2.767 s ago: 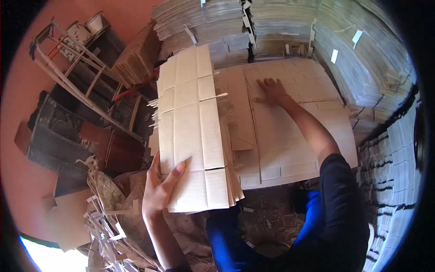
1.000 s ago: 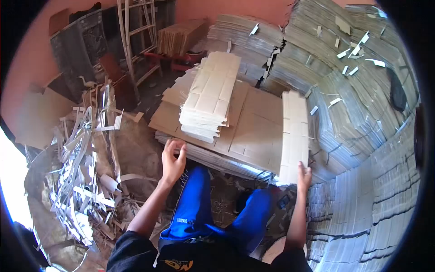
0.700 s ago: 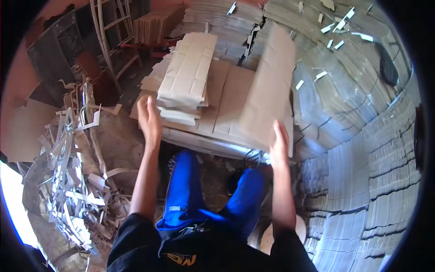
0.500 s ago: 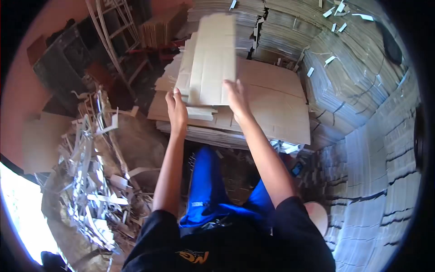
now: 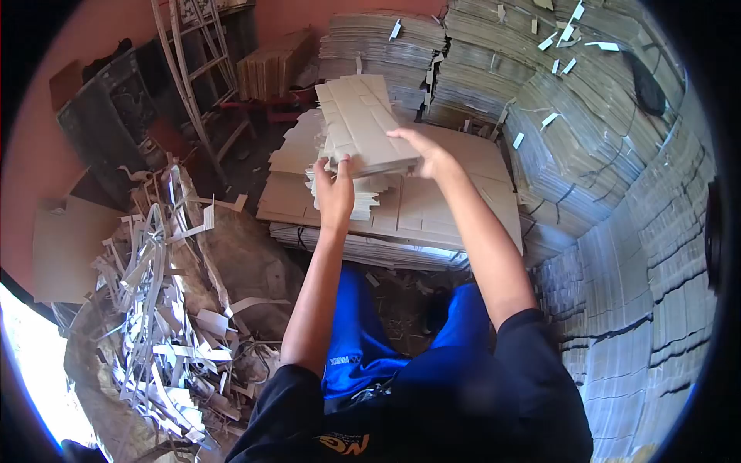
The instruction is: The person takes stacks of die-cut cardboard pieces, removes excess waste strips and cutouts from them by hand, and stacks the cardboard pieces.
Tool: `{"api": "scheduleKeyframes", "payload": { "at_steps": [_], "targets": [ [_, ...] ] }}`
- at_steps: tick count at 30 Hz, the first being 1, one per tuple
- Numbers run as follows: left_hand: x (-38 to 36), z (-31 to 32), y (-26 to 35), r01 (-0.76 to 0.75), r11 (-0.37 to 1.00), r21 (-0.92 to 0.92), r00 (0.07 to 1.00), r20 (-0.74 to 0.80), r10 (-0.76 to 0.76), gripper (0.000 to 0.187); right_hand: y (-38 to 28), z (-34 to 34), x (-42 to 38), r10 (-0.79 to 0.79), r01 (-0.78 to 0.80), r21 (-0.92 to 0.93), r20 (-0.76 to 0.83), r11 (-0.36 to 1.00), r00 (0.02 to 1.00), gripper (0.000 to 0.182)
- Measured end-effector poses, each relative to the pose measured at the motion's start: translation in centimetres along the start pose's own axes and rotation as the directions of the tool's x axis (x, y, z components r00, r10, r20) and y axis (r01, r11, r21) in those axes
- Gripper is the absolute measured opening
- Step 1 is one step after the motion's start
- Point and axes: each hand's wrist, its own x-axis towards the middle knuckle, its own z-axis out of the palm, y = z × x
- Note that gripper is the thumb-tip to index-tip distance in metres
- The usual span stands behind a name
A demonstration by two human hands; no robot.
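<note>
A thick bundle of folded cardboard pieces (image 5: 359, 119) is tilted between my two hands, above the near part of the work surface. My left hand (image 5: 337, 193) grips its near left corner, fingertips partly hidden by the board. At the near right corner, my right hand (image 5: 428, 154) has its thumb on top and its other fingers below. Under the bundle lies a smaller pile of cut cardboard (image 5: 367, 202) with uneven edges. Both rest over a broad stack of flat cardboard sheets (image 5: 467, 197).
Tall stacks of cardboard (image 5: 382, 46) stand at the back, with more tied bundles (image 5: 587, 147) along the right. On the left, a heap of paper and cardboard scraps (image 5: 166, 332) spills from a large sack. A ladder (image 5: 189, 85) leans at the back left.
The long board held upright has come down into a lower, tilted position, its stacked edges now showing. My right hand has shifted right, and my left hand sits slightly lower and further right.
</note>
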Motion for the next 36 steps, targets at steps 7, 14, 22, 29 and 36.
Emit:
{"api": "scheduleKeyframes", "payload": {
  "at_steps": [7, 14, 22, 29, 36],
  "targets": [
    [-0.8, 0.1, 2.5, 0.205, 0.978, 0.027, 0.967, 0.146, -0.207, 0.071, 0.7, -0.7, -0.8, 0.018, -0.011, 0.152, -0.045, 0.988, 0.999, 0.059],
    [-4.7, -0.7, 1.5, 0.484, 0.850, -0.209, 0.804, 0.490, -0.337, 0.088, 2.0, -5.5, -6.6, -0.183, 0.171, -0.156, -0.066, 0.973, 0.981, 0.070],
    [-11.6, 2.2, 0.0, 0.511, 0.784, -0.352, 0.804, 0.518, -0.292, 0.091, 8.8, -15.1, -18.7, -0.481, 0.453, -0.631, 0.141, 0.630, 0.866, 0.097],
    [-28.3, 0.2, -8.5, 0.665, 0.678, -0.315, 0.702, 0.572, -0.423, 0.060, 10.5, -10.8, -26.3, -0.234, 0.306, -0.951, 0.286, 0.052, 0.929, 0.091],
    [-31.3, -2.4, -11.1, 0.702, 0.622, -0.348, 0.705, 0.466, -0.534, 0.059, 16.6, -9.9, -25.1, -0.314, 0.357, -0.918, 0.293, 0.173, 0.903, 0.088]
  ]
}}
